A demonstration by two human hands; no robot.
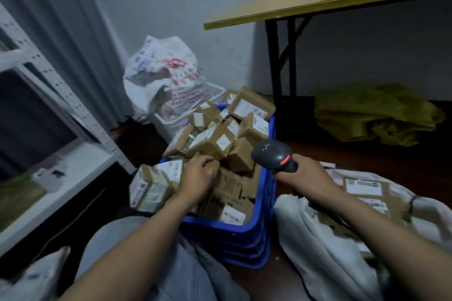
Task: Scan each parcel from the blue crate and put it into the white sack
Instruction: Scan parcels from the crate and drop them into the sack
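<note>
The blue crate (247, 234) stands on the floor in front of me, heaped with several brown cardboard parcels (215, 139) bearing white labels. My left hand (199, 175) reaches into the heap with its fingers curled round a small brown parcel (212, 166) near the crate's left side. My right hand (305, 176) grips a black barcode scanner (274, 154) with a red-lit band, held over the crate's right edge. The white sack (315, 239) lies open at the right, with labelled parcels (364, 188) inside.
A full printed white bag (166, 78) sits in a white basket behind the crate. A white metal shelf (61, 166) stands at the left. A yellow-topped folding table (330, 0) is at the right rear, with a yellow bag (376, 115) beneath it.
</note>
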